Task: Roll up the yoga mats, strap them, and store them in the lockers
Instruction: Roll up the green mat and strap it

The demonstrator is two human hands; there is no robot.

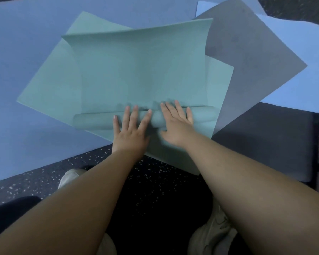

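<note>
The soft, springy green mat (142, 70) is pressed flat-fingered by left hand (130, 131) and right hand (175, 126) — best held at the roll (94, 122), nothing gripped.

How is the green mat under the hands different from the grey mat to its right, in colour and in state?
The green mat is teal and partly rolled at its near end; the grey mat is dull grey and lies fully flat. The left hand and right hand press with straight fingers on the green mat's roll; no hand touches the grey mat. The green mat overlaps the grey mat's left side. Both lie spread among other mats on the floor.
</note>
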